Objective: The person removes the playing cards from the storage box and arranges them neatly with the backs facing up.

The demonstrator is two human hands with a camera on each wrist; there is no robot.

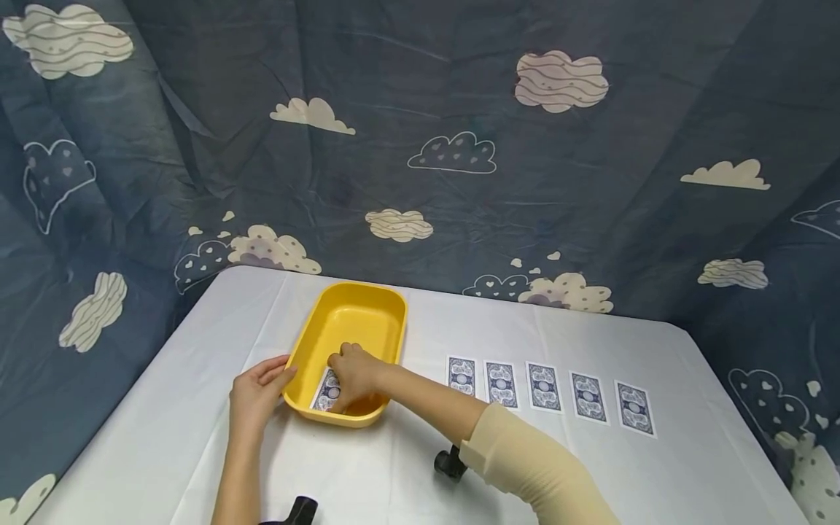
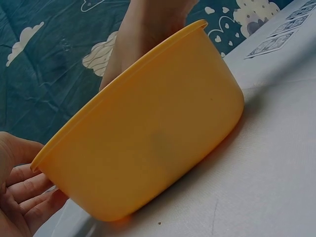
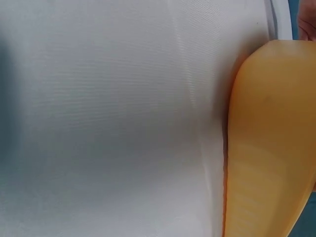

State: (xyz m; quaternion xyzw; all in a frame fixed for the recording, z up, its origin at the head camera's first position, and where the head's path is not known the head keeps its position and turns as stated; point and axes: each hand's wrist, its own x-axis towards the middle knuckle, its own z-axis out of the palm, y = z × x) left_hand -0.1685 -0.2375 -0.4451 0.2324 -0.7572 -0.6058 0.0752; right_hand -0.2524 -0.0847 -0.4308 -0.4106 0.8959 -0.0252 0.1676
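Observation:
A yellow plastic tub (image 1: 357, 292) stands on the white-covered table. My left hand (image 1: 257, 394) grips its left rim, thumb over the edge; in the left wrist view the other fingers (image 2: 29, 190) lie along the outer wall. My right hand (image 1: 357, 375) reaches down into the tub's near end. Its fingers and thumb are bent around a playing card (image 1: 326, 390) with a blue-and-white patterned back. Part of that card is hidden by the hand, and whether more cards lie beneath I cannot tell. In the right wrist view the tub's wall (image 3: 269, 138) hides the right hand.
Several playing cards (image 1: 542, 386) lie face down in a spaced row to the right of the tub. Black wrist-camera mounts (image 1: 450, 463) show beneath the forearms. A dark blue cloth (image 1: 420, 95) with cloud prints hangs behind the table (image 1: 682, 364).

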